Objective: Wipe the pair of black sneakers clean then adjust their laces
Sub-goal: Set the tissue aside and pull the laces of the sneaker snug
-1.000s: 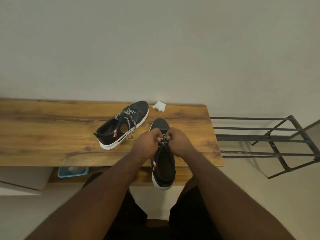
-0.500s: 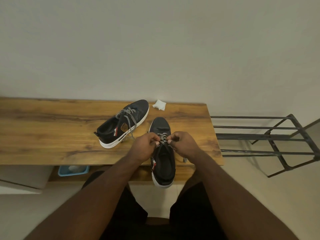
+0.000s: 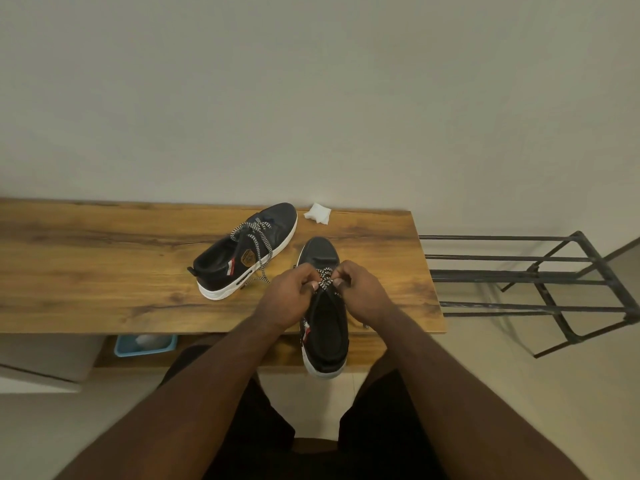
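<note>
Hands, two: left hand (image 3: 289,296) and right hand (image 3: 363,292) both pinch the speckled laces (image 3: 325,277) of the near sneaker (image 3: 325,327), heel overhanging the surface (image 3: 104,271) edge. Second sneaker (image 3: 247,251) lies just left, laces loose; one white wipe (image 3: 318,213) behind, one metal rack (image 3: 540,282) right.

Left hand (image 3: 289,296), right hand (image 3: 363,292) meet (fingers curled, pinching).
</note>
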